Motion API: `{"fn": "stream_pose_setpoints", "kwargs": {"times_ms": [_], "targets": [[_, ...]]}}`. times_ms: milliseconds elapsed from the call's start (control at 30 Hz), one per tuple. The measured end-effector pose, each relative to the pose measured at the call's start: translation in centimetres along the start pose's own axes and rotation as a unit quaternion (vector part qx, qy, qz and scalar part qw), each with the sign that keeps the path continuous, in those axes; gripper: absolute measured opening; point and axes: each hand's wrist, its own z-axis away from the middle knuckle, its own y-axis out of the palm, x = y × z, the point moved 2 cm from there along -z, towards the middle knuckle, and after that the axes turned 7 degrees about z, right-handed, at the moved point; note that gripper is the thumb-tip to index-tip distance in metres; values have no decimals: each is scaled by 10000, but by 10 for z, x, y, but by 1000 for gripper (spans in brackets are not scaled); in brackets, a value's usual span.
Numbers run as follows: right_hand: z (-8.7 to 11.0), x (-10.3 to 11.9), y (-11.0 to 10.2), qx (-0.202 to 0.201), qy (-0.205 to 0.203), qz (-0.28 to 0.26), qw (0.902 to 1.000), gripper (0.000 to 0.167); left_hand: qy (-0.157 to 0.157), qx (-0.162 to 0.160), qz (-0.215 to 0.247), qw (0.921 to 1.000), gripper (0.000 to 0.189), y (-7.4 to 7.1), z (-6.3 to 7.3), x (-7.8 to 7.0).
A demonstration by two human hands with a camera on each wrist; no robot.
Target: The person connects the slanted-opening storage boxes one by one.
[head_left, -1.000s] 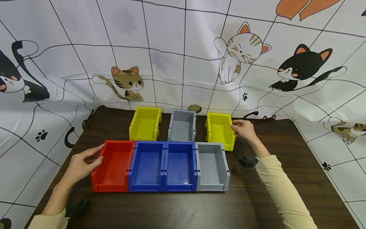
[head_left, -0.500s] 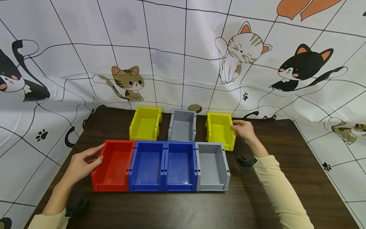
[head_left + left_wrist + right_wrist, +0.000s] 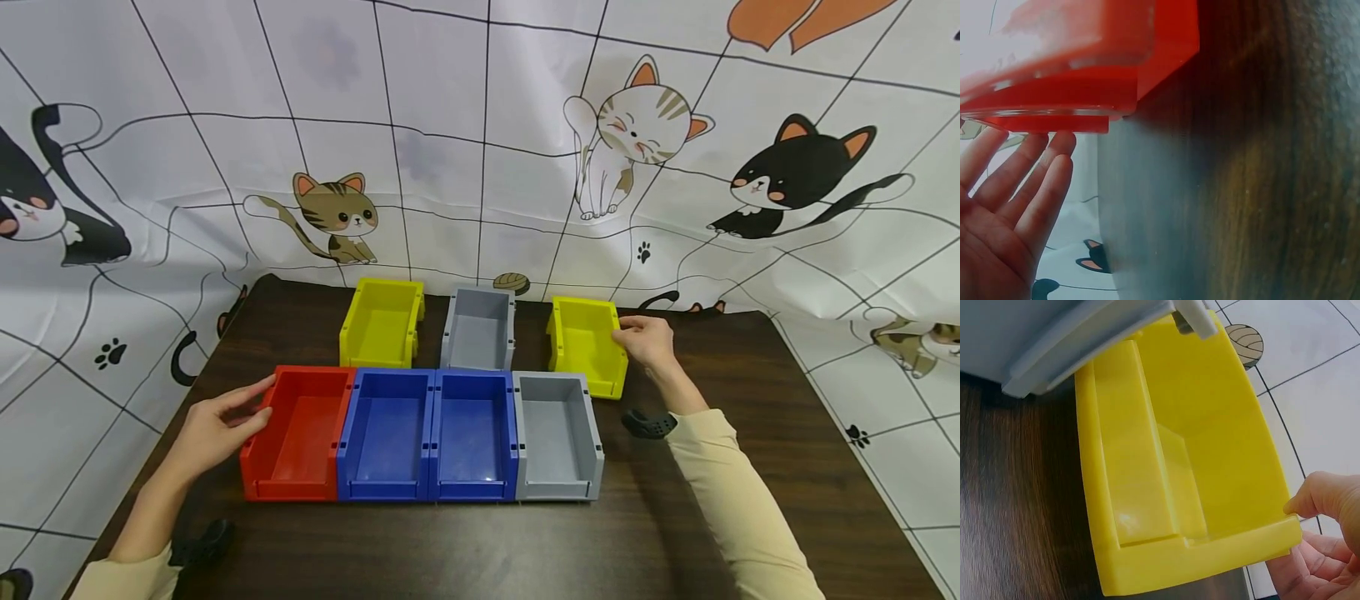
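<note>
Right fingers (image 3: 636,333) pinch, left fingers (image 3: 238,398) spread loosely; brown surface (image 3: 480,550), cat-print curtain (image 3: 442,75) at twelve o'clock; yellow bin (image 3: 587,337) gripped at right's nine, red bin (image 3: 303,433) touched at left's three.

In the head view, gridded cloth (image 3: 435,75) hangs at 12 o'clock behind a dark table (image 3: 420,550) that runs past 6. The cloth's prints: a tabby (image 3: 335,214) at 10, a pale cat (image 3: 626,146) between 1 and 2, a black cat (image 3: 802,173) at 2, a yarn ball (image 3: 512,284) near centre towards 2. The left yellow bin (image 3: 381,323) stands near 9, apart from the back grey bin (image 3: 477,328) just below centre. At 7 the left blue bin (image 3: 387,435) touches the right blue bin (image 3: 472,435) at 6, which touches the front grey bin (image 3: 558,435) at 5.
</note>
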Motion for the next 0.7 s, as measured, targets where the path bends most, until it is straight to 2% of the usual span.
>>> {"fn": "stream_pose_setpoints", "kwargs": {"times_ms": [267,467,700], "targets": [[8,-14,-25,-254,47,64,9996,41,-464,102,28,9989,48,-1,2,2],[16,-25,-45,-356,115,139,9992,45,-485,55,67,9988,47,0,2,4],[33,-30,-65,-347,-64,249,9991,46,-449,-5,97,9989,46,1,1,3]]}}
